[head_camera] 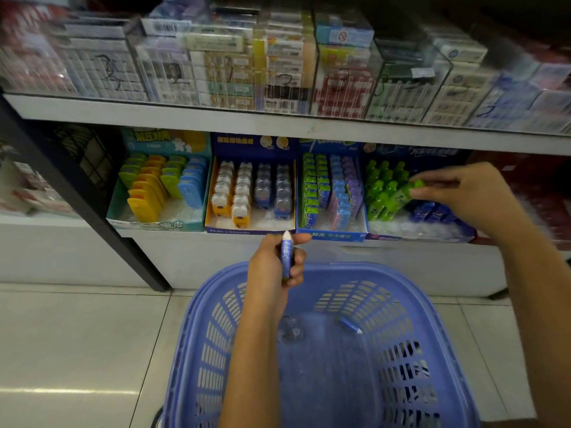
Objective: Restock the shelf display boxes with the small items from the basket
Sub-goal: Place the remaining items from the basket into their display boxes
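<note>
Head view: left hand point(272, 264) grips a blue white-tipped stick point(286, 257) over the blue slotted plastic basket point(432, 307); right hand point(469, 193) pinches a green plastic stick point(403, 194) at the far-right cardboard display box point(420, 236).

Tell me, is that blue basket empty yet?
Nearly empty: one blue pen-shaped item lies on the basket's floor; the left hand holds another above it. A blurred clear shape nearby is unidentifiable.

Your left hand point(273, 262) and right hand point(471, 193) are bare, and both your forearms point(256, 350) are bare down to the view's bottom edge.
</note>
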Demonstrator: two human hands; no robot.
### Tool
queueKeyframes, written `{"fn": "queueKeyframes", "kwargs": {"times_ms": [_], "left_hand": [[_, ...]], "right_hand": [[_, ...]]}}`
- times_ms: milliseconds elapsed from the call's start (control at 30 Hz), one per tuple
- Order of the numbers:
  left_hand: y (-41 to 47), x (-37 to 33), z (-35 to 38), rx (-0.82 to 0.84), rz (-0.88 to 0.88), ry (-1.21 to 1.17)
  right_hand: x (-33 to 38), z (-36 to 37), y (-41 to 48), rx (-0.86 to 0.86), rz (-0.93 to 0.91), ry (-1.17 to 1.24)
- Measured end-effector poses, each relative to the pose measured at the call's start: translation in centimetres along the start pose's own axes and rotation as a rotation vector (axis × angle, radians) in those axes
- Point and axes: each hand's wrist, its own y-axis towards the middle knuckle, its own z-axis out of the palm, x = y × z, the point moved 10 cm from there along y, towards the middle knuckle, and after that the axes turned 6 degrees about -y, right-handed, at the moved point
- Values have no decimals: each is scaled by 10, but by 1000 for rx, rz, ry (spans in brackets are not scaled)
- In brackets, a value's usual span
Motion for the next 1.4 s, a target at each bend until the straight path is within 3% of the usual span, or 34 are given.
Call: {"fn": "queueKeyframes", "kwargs": {"times_ms": [67, 200, 533, 767, 833, 900, 967, 1167, 1267, 1400], "left_hand": [[-1, 7, 6, -3, -34, 22], [-2, 17, 14, -5, -74, 23], [-2, 43, 46, 116, -154, -172], [-9, 41, 53, 180, -84, -63], [-11, 34, 52, 177, -22, -29], [-11, 26, 46, 161, 44, 16], [-11, 18, 40, 140, 88, 47], [-12, 1, 25, 46, 196, 35], [-14, -11, 15, 7, 266, 49], [-14, -23, 10, 2, 326, 48]], "right_hand": [[-14, -3, 3, 6, -16, -198], [-29, 0, 12, 35, -28, -352], [-51, 41, 39, 328, 13, -491], [-44, 43, 37, 393, 5, -507], [-38, 34, 33, 310, 13, -513], [-28, 16, 22, 137, 39, -414], [-15, 14, 0, 81, 88, -145], [70, 125, -85, 531, 229, 593], [79, 152, -91, 400, 336, 908], [71, 161, -94, 281, 454, 1095]]}}
